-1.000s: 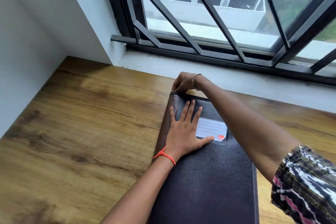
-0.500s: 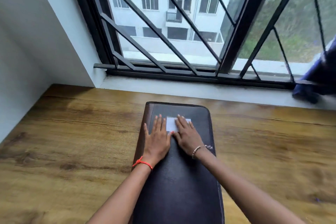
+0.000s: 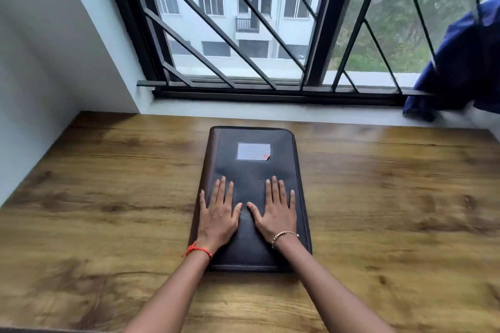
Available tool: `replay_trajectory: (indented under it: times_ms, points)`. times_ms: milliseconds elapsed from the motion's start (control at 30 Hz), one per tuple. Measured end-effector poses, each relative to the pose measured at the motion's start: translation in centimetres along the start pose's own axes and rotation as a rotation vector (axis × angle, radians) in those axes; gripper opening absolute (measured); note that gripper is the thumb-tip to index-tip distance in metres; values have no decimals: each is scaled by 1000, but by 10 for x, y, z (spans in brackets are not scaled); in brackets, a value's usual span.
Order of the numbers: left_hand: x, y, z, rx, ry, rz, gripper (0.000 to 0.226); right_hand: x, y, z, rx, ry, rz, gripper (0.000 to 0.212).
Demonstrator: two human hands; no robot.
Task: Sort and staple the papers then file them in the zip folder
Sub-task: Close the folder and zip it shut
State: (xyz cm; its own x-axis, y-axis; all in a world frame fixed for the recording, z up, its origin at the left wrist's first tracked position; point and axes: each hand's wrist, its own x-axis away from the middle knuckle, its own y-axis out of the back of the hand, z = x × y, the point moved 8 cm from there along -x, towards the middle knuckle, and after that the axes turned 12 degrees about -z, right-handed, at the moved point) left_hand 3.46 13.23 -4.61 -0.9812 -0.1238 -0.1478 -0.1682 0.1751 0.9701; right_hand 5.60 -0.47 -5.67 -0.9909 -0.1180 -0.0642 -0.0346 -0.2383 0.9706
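A dark leather zip folder (image 3: 253,170) lies closed and flat on the wooden table (image 3: 94,197), its long side running away from me. A white label (image 3: 253,151) is stuck near its far end. My left hand (image 3: 218,213) rests flat on the near left part of the cover, fingers straight and spread. My right hand (image 3: 273,211) lies flat beside it on the near right part, fingers straight too. Neither hand holds anything. No loose papers or stapler are in view.
A white sill and a barred window (image 3: 243,62) run along the table's far edge. A blue cloth (image 3: 460,67) hangs at the far right over the sill. A white wall (image 3: 32,76) borders the table on the left.
My right hand left the folder's far corner and came down onto the cover. Both hands then slid from the label toward me and apart. The view has lifted and pulled back.
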Motion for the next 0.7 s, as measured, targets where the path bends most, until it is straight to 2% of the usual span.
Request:
replay_trajectory:
  times_ms: [433, 567, 600, 700]
  points:
    - [0, -9, 0, -14, -21, -30, 78, 0, -1, 0, 47, -6, -14, 120]
    - [-1, -14, 1, -27, -22, 69, 63, -1, -1, 1, 66, -32, 23, 123]
    - [-1, -13, 1, -26, -26, 89, 61, 1, -1, 4, 60, -44, 36, 117]
    - [7, -9, 1, -4, -55, 111, 62, 7, -1, 9, 39, -75, 74, 73]
